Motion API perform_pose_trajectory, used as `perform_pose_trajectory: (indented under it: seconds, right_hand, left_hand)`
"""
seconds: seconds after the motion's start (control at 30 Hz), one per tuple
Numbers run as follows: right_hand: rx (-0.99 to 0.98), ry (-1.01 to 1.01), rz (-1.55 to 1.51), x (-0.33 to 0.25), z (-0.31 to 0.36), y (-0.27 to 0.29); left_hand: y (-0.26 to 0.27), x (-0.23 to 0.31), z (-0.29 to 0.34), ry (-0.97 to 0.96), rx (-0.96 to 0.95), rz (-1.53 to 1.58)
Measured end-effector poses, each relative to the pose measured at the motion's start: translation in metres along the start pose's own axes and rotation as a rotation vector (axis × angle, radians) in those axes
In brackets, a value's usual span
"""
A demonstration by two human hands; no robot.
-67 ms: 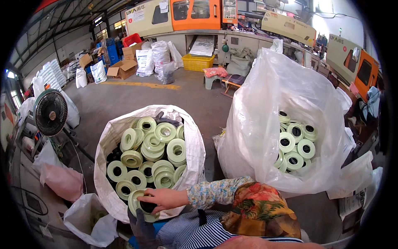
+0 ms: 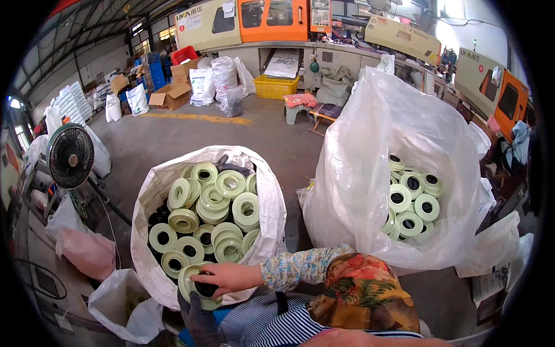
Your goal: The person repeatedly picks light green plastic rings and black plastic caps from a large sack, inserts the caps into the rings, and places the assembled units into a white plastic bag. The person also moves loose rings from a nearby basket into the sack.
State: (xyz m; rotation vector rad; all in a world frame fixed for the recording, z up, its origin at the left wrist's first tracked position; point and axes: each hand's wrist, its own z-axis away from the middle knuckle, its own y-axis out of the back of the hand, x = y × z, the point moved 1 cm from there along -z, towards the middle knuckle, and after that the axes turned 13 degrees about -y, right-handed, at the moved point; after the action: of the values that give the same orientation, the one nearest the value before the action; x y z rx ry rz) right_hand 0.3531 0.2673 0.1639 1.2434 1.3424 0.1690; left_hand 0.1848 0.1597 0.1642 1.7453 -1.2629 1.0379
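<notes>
Fingers of my right hand (image 2: 226,277) curl over the top of one pale green spool (image 2: 199,287), gripping it at the near edge of the woven white sack (image 2: 151,196); the forearm, in a flowered sleeve (image 2: 303,265), reaches across my body from the right, lying nearly level. Just under that spool a dark gloved hand (image 2: 199,318), which I take for my left, pokes up from below, but whether it grips anything I cannot tell. The spool is a flat ring of pale yellow-green with a black hollow core, lying face up. Around it I count roughly fifteen more spools of the same kind heaped in the sack, some flat, some tilted on edge. Off to my right stands a tall clear plastic bag (image 2: 370,173) with about eight spools showing through its side. Further left a black fan (image 2: 70,156) stands on the concrete floor (image 2: 231,136), and beyond that cardboard boxes (image 2: 170,95) and orange-and-cream machines (image 2: 260,23).
</notes>
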Motion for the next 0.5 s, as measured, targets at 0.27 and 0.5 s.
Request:
perform_pose_trajectory:
  seconds: [0.27,0.5]
  right_hand:
    - [-0.204,-0.218,-0.359,-0.005,-0.018,0.002]
    - [-0.046,-0.074,-0.075,-0.019,-0.011,-0.002]
  left_hand:
    - [0.007,0.018,0.003,-0.494,-0.192,-0.614]
    - [0.029,-0.011,0.023,-0.411,-0.166,-0.665]
